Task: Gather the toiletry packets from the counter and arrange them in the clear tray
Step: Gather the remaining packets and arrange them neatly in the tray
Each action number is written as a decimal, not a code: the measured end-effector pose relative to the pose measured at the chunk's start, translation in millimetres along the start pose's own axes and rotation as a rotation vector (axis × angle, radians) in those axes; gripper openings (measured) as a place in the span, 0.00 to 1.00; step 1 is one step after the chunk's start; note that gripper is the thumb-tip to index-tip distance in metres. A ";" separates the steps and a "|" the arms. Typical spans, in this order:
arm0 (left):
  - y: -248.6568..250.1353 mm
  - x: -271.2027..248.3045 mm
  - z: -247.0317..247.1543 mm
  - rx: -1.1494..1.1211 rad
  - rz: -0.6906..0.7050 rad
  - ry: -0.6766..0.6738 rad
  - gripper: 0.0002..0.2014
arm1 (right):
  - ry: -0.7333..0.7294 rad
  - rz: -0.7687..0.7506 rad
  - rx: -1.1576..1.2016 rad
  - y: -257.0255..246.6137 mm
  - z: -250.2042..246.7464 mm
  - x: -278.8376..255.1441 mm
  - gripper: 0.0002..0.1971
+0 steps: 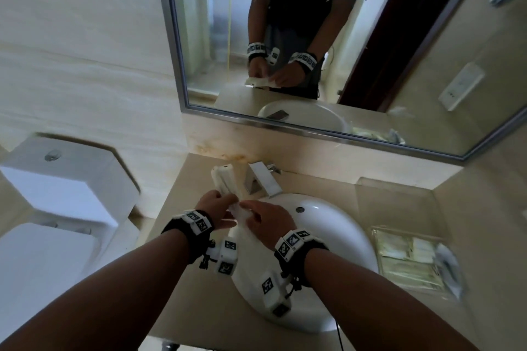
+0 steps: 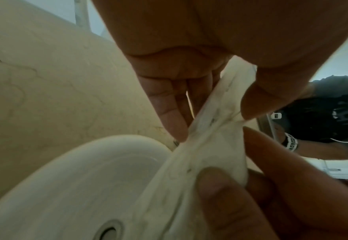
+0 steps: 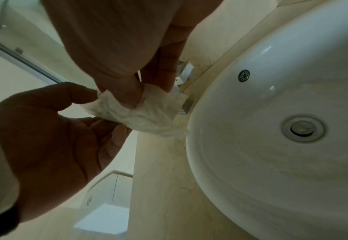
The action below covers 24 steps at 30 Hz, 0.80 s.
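Observation:
Both hands hold a bundle of white toiletry packets point(image 1: 225, 182) above the counter, just left of the sink. My left hand point(image 1: 225, 202) pinches the bundle between thumb and fingers, as the left wrist view shows with the packets point(image 2: 199, 162) running through the left hand point(image 2: 212, 125). My right hand point(image 1: 251, 214) pinches the crinkled near end point(image 3: 148, 118) between thumb and forefinger point(image 3: 148, 95). The clear tray point(image 1: 379, 236) sits on the counter right of the sink, with several packets point(image 1: 410, 259) lying in it.
A white oval sink point(image 1: 328, 225) fills the counter's middle, with a square chrome faucet point(image 1: 262, 179) behind it. A toilet point(image 1: 57, 208) stands below on the left. A framed mirror point(image 1: 285, 37) covers the wall behind.

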State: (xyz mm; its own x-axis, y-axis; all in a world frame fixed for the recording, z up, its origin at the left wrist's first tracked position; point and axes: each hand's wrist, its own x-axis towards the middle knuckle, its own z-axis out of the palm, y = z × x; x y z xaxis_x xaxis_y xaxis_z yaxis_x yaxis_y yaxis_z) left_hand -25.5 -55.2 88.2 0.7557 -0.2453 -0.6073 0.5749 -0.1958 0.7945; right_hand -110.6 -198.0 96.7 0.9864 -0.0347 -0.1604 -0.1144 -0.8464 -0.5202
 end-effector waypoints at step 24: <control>14.1 -12.7 199.3 -0.045 0.051 -0.297 0.10 | 0.071 0.224 0.075 138.6 -90.2 -90.1 0.30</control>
State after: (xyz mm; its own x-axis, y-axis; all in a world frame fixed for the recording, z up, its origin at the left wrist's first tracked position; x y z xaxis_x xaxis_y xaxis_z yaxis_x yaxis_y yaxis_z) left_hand -89.6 -244.1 105.7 0.6631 -0.5221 -0.5365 0.5564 -0.1357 0.8198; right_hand -204.7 -360.2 114.8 0.9410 -0.2563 -0.2212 -0.3370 -0.7714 -0.5399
